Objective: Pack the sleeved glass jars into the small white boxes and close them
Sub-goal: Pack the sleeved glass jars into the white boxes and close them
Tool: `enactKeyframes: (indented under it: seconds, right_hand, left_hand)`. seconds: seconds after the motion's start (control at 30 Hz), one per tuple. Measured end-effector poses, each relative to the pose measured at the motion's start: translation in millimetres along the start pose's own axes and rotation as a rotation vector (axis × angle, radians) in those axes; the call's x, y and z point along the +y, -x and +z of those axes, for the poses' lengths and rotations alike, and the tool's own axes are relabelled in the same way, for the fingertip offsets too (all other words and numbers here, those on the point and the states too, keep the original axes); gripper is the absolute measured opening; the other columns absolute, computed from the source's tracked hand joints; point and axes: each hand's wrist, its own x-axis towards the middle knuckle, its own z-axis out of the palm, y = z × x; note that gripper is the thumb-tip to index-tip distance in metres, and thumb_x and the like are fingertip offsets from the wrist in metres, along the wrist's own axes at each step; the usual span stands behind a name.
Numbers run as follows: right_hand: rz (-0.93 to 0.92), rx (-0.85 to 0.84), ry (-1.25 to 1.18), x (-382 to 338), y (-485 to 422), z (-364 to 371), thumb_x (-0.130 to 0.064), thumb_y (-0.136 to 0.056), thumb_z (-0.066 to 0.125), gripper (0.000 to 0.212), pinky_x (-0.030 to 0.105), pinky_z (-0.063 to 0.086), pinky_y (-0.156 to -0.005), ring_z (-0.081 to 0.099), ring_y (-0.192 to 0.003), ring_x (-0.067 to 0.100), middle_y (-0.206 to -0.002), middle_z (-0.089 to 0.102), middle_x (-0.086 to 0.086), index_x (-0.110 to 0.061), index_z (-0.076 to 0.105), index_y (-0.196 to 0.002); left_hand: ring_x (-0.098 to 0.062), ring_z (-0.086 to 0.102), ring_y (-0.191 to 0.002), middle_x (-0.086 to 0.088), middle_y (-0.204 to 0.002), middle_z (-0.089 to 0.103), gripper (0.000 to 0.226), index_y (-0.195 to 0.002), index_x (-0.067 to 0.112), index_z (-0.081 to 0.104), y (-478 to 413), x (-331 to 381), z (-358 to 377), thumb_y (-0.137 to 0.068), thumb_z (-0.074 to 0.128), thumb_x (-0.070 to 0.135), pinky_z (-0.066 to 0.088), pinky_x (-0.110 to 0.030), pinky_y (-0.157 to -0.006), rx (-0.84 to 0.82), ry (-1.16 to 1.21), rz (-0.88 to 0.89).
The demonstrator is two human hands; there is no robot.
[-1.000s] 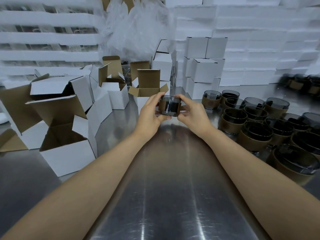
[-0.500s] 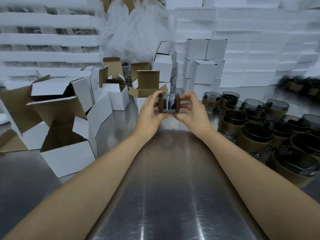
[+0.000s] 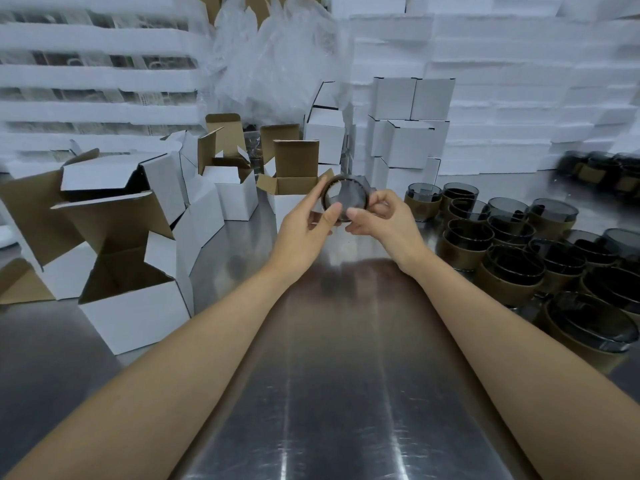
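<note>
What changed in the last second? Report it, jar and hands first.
The jar, side-on a second ago, has been tipped so a round end faces the camera. The left hand and right hand both kept hold, fingers shifting to its rim; nothing was let go. The open box behind it, the closed boxes and the waiting jars on the right stayed put.

The held jar (image 3: 346,199) is glossy smoky glass, the jars (image 3: 512,268) right of it wear matt brown paper sleeves (image 3: 502,293), the surface (image 3: 346,393) below it is shiny scratched metal, the boxes (image 3: 138,313) left of it matt white card, raw brown inside.
</note>
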Motion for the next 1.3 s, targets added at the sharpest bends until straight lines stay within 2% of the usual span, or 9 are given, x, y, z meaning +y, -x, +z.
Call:
enactKeyframes:
  seconds: [0.07,0.2,0.37,0.5,0.67,0.87,1.0,1.13,1.3]
  right_hand:
    - [0.052,0.018,-0.103,-1.3,-1.1,-1.0,-0.019,-0.082,0.075,0.028,0.03,0.056,-0.07,0.069,-0.067,0.023,-0.075,0.07,0.006,-0.01,0.049,-0.089]
    - [0.086,0.033,-0.167,-3.7,-1.1,-1.5,-0.038,-0.069,0.075,0.04,0.029,0.056,-0.07,0.069,-0.069,0.026,-0.08,0.071,0.013,-0.008,0.055,-0.088]
    - [0.089,0.019,-0.22,-4.4,-1.2,-1.8,-0.013,-0.087,0.068,0.019,0.032,0.057,-0.079,0.07,-0.076,0.027,-0.09,0.07,0.018,-0.006,0.052,-0.095]
    - [0.094,0.02,-0.234,-3.8,-0.6,-1.7,-0.003,-0.088,0.065,0.021,0.038,0.054,-0.09,0.068,-0.093,0.031,-0.105,0.066,0.024,-0.006,0.05,-0.103]
    - [-0.113,0.053,0.048,1.1,-0.1,0.9,0.01,-0.073,0.075,0.054,0.025,0.054,-0.086,0.065,-0.101,0.007,-0.117,0.06,-0.001,-0.021,0.051,-0.11]
    - [-0.453,-0.011,0.403,8.5,-0.7,11.0,0.016,-0.072,0.063,0.069,0.03,0.046,-0.104,0.051,-0.125,0.018,-0.135,0.043,0.002,-0.038,0.038,-0.108]
    - [-0.37,0.006,0.293,8.2,0.2,13.0,0.019,-0.075,0.057,0.07,0.025,0.043,-0.105,0.053,-0.123,0.01,-0.129,0.05,0.001,-0.026,0.036,-0.125]
    - [-0.33,-0.017,0.377,6.3,1.1,10.9,0.019,-0.074,0.054,0.063,0.031,0.045,-0.104,0.056,-0.119,0.017,-0.126,0.055,0.006,-0.003,0.044,-0.132]
    - [-0.464,0.055,0.458,-0.9,5.6,12.3,0.004,-0.077,0.071,0.054,0.029,0.053,-0.092,0.063,-0.1,0.018,-0.112,0.061,0.003,-0.005,0.055,-0.128]
  left_hand:
    - [-0.005,0.066,-0.092,0.006,-0.118,0.066,0.054,-0.148,0.028,0.034,0.1,0.0,1.3,-0.098,0.051,0.036,0.052,-0.017,-0.082,-0.012,0.005,-0.02]
    - [-0.016,0.066,-0.095,0.005,-0.113,0.067,0.05,-0.146,0.024,0.039,0.1,0.1,1.3,-0.098,0.051,0.033,0.051,-0.034,-0.095,-0.019,0.023,-0.03]
    - [-0.019,0.065,-0.101,0.004,-0.124,0.063,0.051,-0.145,0.02,0.04,1.4,1.5,0.3,-0.097,0.054,0.028,0.05,-0.039,-0.097,-0.009,0.038,-0.011]
    - [-0.015,0.064,-0.105,0.007,-0.125,0.062,0.052,-0.145,0.02,0.04,1.1,-0.8,0.0,-0.096,0.057,0.015,0.048,-0.032,-0.099,-0.006,0.035,-0.011]
    - [-0.004,0.059,-0.115,0.005,-0.132,0.056,0.057,-0.147,0.013,0.037,-0.4,-1.0,0.3,-0.094,0.054,0.0,0.042,-0.02,-0.102,-0.01,0.11,-0.051]
    - [-0.007,0.055,-0.12,0.006,-0.126,0.061,0.058,-0.135,0.021,0.049,0.1,0.2,-0.2,-0.083,0.074,0.019,0.044,-0.036,-0.106,0.036,0.106,-0.013]
    - [-0.013,0.048,-0.128,-0.002,-0.135,0.05,0.065,-0.136,0.015,0.045,2.3,0.5,2.7,-0.079,0.076,0.01,0.04,-0.032,-0.109,0.032,0.077,0.088]
    - [-0.012,0.041,-0.129,-0.002,-0.131,0.035,0.062,-0.14,0.023,0.037,3.9,0.4,1.2,-0.086,0.066,0.019,0.037,-0.031,-0.111,0.024,0.001,0.177]
    - [-0.011,0.052,-0.121,-0.003,-0.133,0.049,0.045,-0.146,0.014,0.034,0.2,1.4,-0.4,-0.102,0.042,0.023,0.046,-0.029,-0.1,0.093,0.266,-0.06]
